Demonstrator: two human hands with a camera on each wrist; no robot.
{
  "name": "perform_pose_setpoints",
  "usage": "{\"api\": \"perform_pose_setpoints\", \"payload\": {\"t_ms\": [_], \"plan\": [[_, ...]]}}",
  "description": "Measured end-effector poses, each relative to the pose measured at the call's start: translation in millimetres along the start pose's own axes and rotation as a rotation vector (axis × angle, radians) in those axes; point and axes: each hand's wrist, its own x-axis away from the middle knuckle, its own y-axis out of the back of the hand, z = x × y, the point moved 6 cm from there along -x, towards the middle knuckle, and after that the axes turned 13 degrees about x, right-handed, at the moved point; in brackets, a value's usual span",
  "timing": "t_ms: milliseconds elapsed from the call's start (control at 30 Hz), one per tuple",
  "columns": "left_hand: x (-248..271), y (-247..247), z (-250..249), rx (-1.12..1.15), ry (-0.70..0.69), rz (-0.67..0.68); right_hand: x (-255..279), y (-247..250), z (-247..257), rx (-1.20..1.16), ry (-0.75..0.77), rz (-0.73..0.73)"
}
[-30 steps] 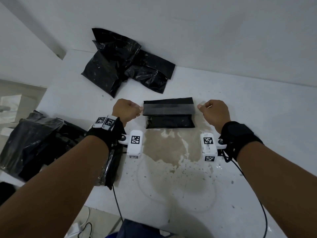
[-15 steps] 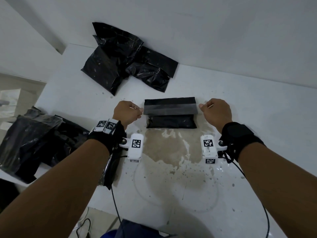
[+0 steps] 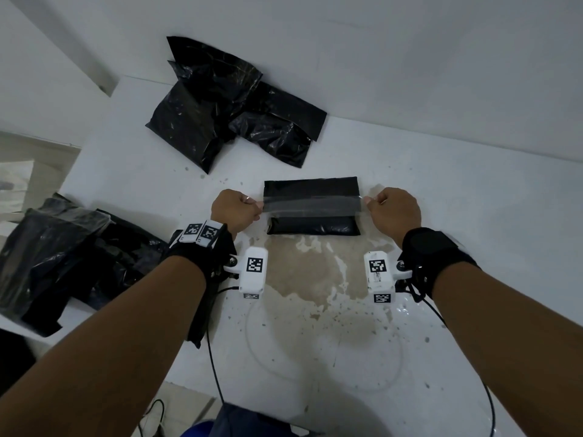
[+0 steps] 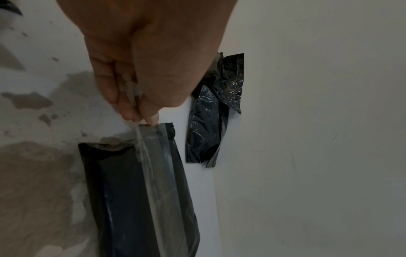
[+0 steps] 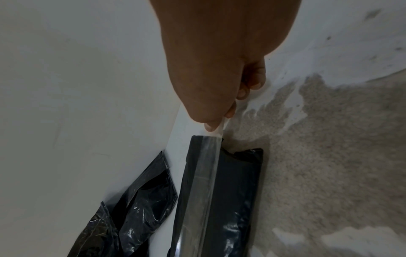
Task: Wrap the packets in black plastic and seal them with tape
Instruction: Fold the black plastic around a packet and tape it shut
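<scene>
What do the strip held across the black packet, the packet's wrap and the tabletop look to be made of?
Strip: clear plastic tape, glossy; the black shows through it, greyed, with pale streaks. Wrap: thin black plastic film, slightly shiny and creased at the ends. Tabletop: hard white coated surface, maybe painted board; the coating has flaked into a rough brownish patch. What lies beneath cannot be told.

The light is dim, flat and greyish in all three views. On the white, paint-worn worktop shadows are soft, darkest at the near edge. Small glints speckle the crumpled black plastic sheets. The head view bows outward at its edges. Both wrist views are soft: the near hands are out of focus, and the clear tape strip is smeared.
</scene>
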Motion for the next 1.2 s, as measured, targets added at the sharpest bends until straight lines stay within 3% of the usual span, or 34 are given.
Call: {"api": "perform_pose_setpoints", "payload": {"t_ms": [367,567,833,900,1000,1033,1100,1200], "plan": [[-5,-4,10,-0.096,0.050,0.054,-2,-9,1,0.106,-0.032,0.035],[-1,-3,-4,-0.464,-0.066,-0.038,-2,-13,2,0.087,-0.045,0.037],[-7,11,2,-0.685,-0.010,0.032,0,-13,-2,0.079,-0.064,0.030],[0,18,-12,-0.747,-0.064,-0.057,0,-12,-3,0.070,-0.057,0.029],[10,14,-52,-0.764,-0.306,-0.186,0,-10,-6,0.040,-0.060,0.025],[11,5,-66,-0.749,-0.390,-0.162,0,-10,-7,0.034,-0.061,0.023],[9,-27,-85,-0.740,-0.513,0.015,0,-8,-7,0.033,-0.058,0.020],[6,-80,-86,-0.867,-0.507,0.315,3,-9,-6,0.028,-0.062,0.030]]}}
